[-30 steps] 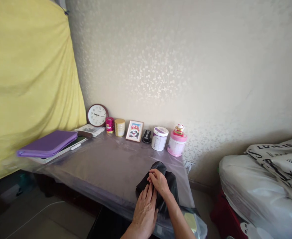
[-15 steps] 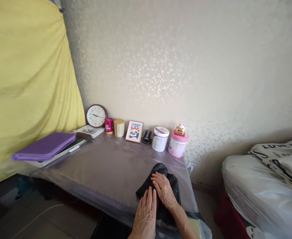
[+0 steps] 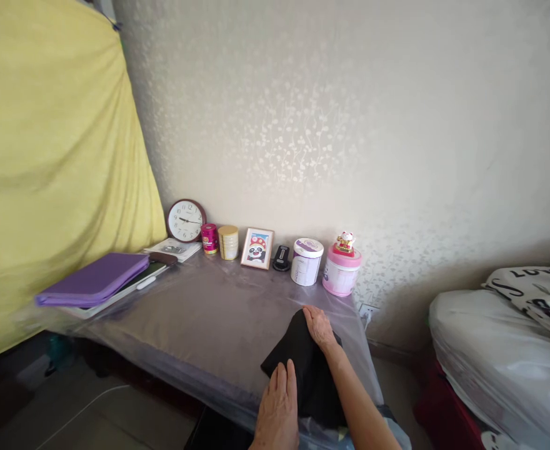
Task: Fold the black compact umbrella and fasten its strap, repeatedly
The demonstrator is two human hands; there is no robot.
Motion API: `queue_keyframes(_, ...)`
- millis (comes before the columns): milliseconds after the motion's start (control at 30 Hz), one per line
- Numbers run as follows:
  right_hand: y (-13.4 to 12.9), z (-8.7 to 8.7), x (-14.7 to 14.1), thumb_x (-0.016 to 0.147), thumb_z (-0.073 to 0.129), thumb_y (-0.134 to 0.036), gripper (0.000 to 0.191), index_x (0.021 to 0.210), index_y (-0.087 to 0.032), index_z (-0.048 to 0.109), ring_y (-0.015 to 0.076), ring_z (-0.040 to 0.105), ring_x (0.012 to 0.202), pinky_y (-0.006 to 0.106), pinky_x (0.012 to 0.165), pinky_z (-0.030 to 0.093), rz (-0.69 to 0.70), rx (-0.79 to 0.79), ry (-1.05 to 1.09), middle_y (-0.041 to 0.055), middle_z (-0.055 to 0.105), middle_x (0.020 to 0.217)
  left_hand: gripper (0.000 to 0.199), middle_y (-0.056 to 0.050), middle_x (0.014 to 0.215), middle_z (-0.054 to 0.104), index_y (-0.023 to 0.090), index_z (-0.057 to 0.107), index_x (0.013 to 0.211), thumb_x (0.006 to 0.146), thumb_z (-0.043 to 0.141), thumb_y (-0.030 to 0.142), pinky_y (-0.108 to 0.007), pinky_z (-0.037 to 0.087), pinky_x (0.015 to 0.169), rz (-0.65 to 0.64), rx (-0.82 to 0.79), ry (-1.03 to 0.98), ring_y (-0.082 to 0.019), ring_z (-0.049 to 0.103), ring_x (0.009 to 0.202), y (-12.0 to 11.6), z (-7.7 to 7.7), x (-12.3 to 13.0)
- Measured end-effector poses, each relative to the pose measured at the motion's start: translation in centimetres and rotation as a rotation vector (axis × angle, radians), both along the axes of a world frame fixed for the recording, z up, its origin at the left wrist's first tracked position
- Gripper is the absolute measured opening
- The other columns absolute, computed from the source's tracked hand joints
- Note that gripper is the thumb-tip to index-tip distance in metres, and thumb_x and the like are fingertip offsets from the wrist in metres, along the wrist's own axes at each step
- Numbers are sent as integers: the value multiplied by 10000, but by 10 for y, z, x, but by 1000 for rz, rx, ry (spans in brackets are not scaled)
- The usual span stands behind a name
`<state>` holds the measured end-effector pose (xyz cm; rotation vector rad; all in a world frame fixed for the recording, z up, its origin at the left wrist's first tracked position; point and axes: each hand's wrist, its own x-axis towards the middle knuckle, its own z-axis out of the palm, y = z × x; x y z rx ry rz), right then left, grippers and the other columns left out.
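A black, thin, folded bag [image 3: 303, 359], apparently of plastic, lies at the near right corner of the table. My left hand [image 3: 279, 400] rests flat on its near left part, fingers stretched out. Across the far right edge of the black bag lies my right hand [image 3: 319, 326], its fingers extended over the top corner and pressing there. Part of the bag is hidden under my right forearm.
The table [image 3: 209, 319] has a clear plastic cover. Along the wall stand a clock [image 3: 186, 220], several tins, a picture frame [image 3: 257, 248] and a pink tub [image 3: 341, 273] with a cat figurine on top. A purple folder [image 3: 94, 279] lies left. A white bundle [image 3: 485, 344] bulges at right.
My right hand has moved away from my left hand to the bag's far edge. The black bag lies flatter and smoother. The view has shifted slightly.
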<state>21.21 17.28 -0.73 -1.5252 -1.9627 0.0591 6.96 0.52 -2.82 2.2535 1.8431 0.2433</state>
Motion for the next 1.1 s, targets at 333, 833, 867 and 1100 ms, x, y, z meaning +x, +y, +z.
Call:
queue_keyframes(333, -101, 4, -20, 880, 416, -254, 249, 1049, -219, 596, 189, 457, 1172, 418, 1022, 310, 349, 134, 4, 61, 612, 1122, 670, -123, 1404, 312, 142, 206, 1376, 732, 287, -22, -345, 303, 1027, 23, 25, 25, -223, 318, 1271, -2, -1, 0)
queue_keyframes(833, -18, -2, 9, 883, 331, -271, 342, 1039, -149, 610, 232, 572, 1012, 424, 917, 402, -90, 56, 82, 125, 639, 1059, 767, -148, 1383, 319, 122, 49, 1389, 696, 355, 0, -354, 289, 1000, 21, -123, -10, -247, 344, 1222, -7, 31, -5)
queue_keyframes(867, -26, -2, 10, 885, 330, -281, 343, 1039, -147, 607, 234, 568, 1013, 430, 919, 401, -95, 88, 100, 128, 636, 1058, 765, -142, 1375, 333, 128, 57, 1390, 698, 360, 7, -355, 287, 1000, 23, -113, -15, -244, 353, 1212, -8, 31, -5)
queue_keyframes(1100, -74, -12, 12, 854, 397, -277, 318, 1090, -191, 592, 214, 511, 1111, 413, 965, 387, 123, 153, 139, 99, 579, 1182, 704, -123, 1236, 469, 133, 167, 1386, 726, 403, 82, -385, 311, 955, 38, 61, -30, -247, 428, 1092, -10, 28, -7)
